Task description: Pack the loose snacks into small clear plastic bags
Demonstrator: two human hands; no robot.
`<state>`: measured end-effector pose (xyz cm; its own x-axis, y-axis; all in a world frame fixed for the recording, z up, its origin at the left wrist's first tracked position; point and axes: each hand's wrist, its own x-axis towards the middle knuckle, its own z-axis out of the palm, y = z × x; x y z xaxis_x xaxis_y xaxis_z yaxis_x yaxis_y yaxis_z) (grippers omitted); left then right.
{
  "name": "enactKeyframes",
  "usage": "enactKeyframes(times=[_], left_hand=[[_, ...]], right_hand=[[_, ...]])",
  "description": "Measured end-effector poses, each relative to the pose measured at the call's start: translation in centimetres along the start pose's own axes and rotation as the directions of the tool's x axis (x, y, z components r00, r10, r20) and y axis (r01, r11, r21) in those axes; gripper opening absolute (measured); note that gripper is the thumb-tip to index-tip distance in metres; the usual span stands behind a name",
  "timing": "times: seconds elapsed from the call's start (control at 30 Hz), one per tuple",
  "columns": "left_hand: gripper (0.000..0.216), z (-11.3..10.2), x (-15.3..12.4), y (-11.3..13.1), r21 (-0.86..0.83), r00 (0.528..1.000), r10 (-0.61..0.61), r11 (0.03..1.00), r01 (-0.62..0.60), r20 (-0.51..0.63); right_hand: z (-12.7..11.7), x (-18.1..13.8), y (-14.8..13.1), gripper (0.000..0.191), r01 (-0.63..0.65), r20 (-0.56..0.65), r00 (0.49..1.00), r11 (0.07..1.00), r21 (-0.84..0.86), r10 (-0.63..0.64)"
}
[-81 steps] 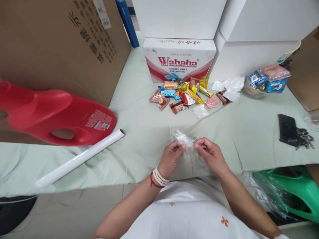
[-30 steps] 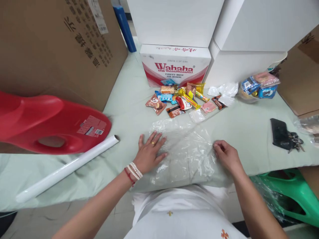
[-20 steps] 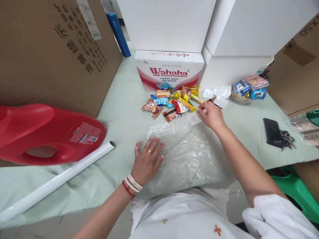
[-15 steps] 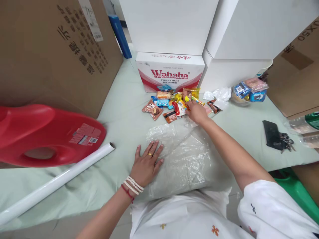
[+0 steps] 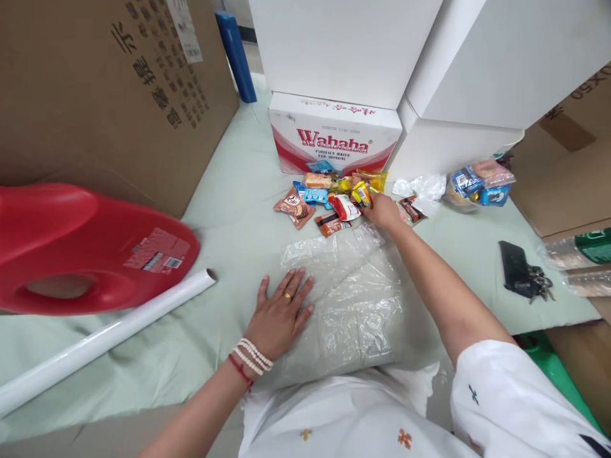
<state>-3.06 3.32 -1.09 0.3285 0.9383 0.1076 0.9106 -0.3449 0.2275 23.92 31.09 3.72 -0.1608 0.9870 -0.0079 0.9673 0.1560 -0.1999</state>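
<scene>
My left hand [image 5: 281,312] lies flat with fingers spread, across the left edge of a clear plastic bag [image 5: 353,305] spread on the cloth. At the right side of a pile of wrapped snacks [image 5: 317,196], my right hand [image 5: 383,211] is closed, its fingertips at a small yellow snack packet [image 5: 361,194] that stands tilted; the fingertips are partly hidden. Beside that packet are a red-and-white snack packet [image 5: 344,208] and a brown wrapped bar [image 5: 330,224]. A brown square packet [image 5: 294,208] lies at the pile's left end.
Behind the snacks stands a Wahaha water box [image 5: 334,143] beneath white boxes. A red jug [image 5: 95,248] and a white tube [image 5: 109,337] lie left. Right are a crumpled white bag [image 5: 424,191], a bowl of snacks [image 5: 480,184], a phone [image 5: 514,268] and keys [image 5: 540,283].
My right hand has shifted slightly at the pile's right side, and the small yellow packet now stands more upright by its fingers. The left hand stays flat. The view has tilted a little.
</scene>
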Motion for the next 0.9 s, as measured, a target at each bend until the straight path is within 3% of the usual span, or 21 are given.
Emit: enactKeyframes(times=[0.17, 0.3, 0.47, 0.57, 0.73, 0.83, 0.9], left_hand=[[0.055, 0.0, 0.0, 0.1, -0.032, 1.000, -0.005, 0.999, 0.005, -0.002], [0.055, -0.2, 0.1, 0.1, -0.032, 1.000, -0.012, 0.999, 0.012, 0.009], [0.055, -0.2, 0.1, 0.2, -0.042, 1.000, -0.013, 0.999, 0.013, -0.001], [0.055, -0.3, 0.1, 0.2, -0.049, 1.000, -0.015, 0.999, 0.014, -0.002], [0.055, -0.3, 0.1, 0.4, -0.071, 0.999, -0.046, 0.996, 0.047, 0.018], [0.055, -0.2, 0.0, 0.8, -0.094, 0.998, -0.059, 0.994, 0.061, 0.029], [0.056, -0.1, -0.3, 1.3, -0.109, 0.997, -0.063, 0.992, 0.067, 0.036]], right_hand=[[-2.1, -0.1, 2.2, 0.030, -0.072, -0.015, 0.997, 0.994, 0.083, 0.074], [-3.3, 2.2, 4.3, 0.033, -0.194, -0.070, 0.977, 0.978, 0.071, 0.199], [-1.9, 4.3, 2.8, 0.050, -0.124, 0.071, 0.989, 0.987, -0.099, 0.131], [-1.6, 4.0, 2.0, 0.048, -0.137, 0.062, 0.987, 0.984, -0.117, 0.145], [-5.0, 0.7, 3.7, 0.034, -0.209, -0.023, 0.978, 0.968, -0.139, 0.208], [-8.5, -3.4, 4.4, 0.031, -0.222, -0.192, 0.961, 0.970, -0.098, 0.201], [-10.2, -7.0, 3.8, 0.030, -0.169, -0.265, 0.949, 0.986, 0.018, 0.167]])
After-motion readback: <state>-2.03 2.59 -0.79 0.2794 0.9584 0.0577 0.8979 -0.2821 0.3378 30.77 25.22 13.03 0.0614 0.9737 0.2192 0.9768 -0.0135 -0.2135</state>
